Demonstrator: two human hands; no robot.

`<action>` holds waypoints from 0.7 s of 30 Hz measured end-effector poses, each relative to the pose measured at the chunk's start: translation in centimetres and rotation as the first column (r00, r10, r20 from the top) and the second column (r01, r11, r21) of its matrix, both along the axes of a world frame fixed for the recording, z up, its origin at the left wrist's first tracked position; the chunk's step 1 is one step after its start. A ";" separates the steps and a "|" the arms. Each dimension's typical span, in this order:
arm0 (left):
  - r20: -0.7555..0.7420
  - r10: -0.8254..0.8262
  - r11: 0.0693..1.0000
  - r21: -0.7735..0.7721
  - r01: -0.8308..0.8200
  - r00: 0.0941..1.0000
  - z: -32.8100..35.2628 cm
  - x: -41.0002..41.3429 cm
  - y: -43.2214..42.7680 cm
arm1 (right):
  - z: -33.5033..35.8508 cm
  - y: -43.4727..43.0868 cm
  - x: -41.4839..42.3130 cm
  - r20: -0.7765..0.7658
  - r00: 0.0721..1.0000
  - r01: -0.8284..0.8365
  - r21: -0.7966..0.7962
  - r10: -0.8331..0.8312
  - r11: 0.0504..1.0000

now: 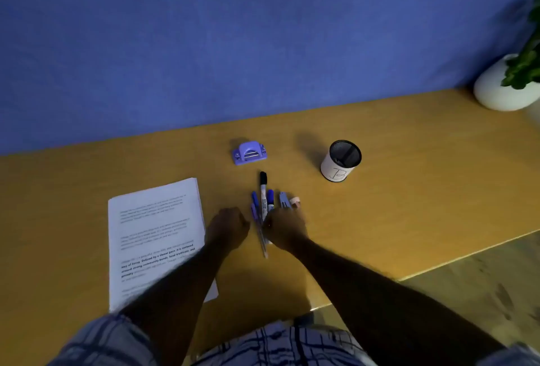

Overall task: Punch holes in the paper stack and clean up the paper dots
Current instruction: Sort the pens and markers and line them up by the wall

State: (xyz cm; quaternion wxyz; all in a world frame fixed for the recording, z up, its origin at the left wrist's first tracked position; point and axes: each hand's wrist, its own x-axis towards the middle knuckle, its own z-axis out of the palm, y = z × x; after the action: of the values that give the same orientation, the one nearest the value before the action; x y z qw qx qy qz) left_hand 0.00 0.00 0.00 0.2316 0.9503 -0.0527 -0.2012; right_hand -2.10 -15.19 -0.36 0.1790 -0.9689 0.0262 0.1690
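A stack of printed paper point(155, 234) lies on the left of the wooden desk point(409, 205). A purple hole punch point(250, 153) sits farther back, near the blue wall. My left hand point(229, 230) rests on the desk just right of the paper with its fingers curled, and I see nothing in it. My right hand point(285, 228) lies over the near ends of a bunch of pens and markers point(264, 199). Its fingers reach toward a small blue-grey item point(284, 199) and a pink one point(295, 201); how they lie is hidden. No paper dots are visible.
A white mesh-lined pen cup point(340, 161) stands upright right of the hole punch. A white pot with a green plant point(499, 88) is at the far right corner. The desk's front edge runs diagonally at the right, with floor point(482, 292) beyond it.
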 end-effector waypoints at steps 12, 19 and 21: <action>-0.091 0.092 0.987 -0.125 -0.103 0.992 -1.7 0.8 0.3 | -1.8 2.1 0.4 -0.026 0.997 0.069 -0.092 -0.072 0.993; -0.160 0.136 0.963 -0.209 -0.168 0.978 -2.1 1.1 0.3 | -2.3 2.9 0.4 -0.029 0.985 0.173 0.057 -0.171 0.983; -0.189 0.167 0.939 -0.269 -0.214 0.968 -2.1 1.1 0.2 | -2.4 3.2 0.4 -0.018 0.981 0.196 0.098 -0.195 0.976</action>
State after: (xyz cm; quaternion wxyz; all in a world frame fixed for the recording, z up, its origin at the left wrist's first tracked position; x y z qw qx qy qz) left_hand 1.15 0.19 -2.12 0.3889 0.8875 0.0304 -0.2453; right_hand -1.68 -11.96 -2.73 0.2426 -0.9508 0.1136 0.1558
